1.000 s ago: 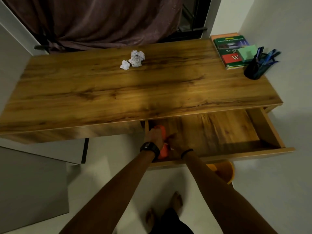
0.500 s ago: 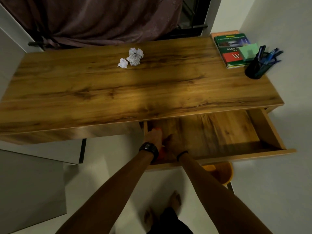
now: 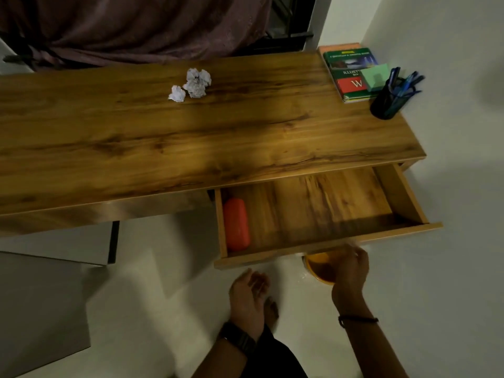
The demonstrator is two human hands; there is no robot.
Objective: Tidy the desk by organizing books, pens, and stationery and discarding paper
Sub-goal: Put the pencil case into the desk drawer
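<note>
An orange case [image 3: 236,224] lies along the left wall of the open drawer [image 3: 327,245]. My left hand [image 3: 248,298] hangs below the drawer front, fingers apart and empty. My right hand [image 3: 350,266] is at the drawer's front edge, fingers loosely curled, holding nothing; whether it touches the edge is unclear. Crumpled paper balls [image 3: 192,84] sit on the wooden desk [image 3: 191,137] at the back middle. At the far right corner lies a stack of books [image 3: 350,73] with a green sticky pad [image 3: 376,77] on top, and a black pen holder [image 3: 388,98] with blue pens.
An orange bin [image 3: 320,270] stands on the floor under the drawer, partly hidden by my right hand. A dark curtain [image 3: 136,25] hangs behind the desk. A white wall runs along the right. My bare foot [image 3: 271,309] is on the pale floor.
Both hands let go of the orange case and drew back out of the drawer. The left hand dropped below the drawer front; the right hand moved right along the front edge.
</note>
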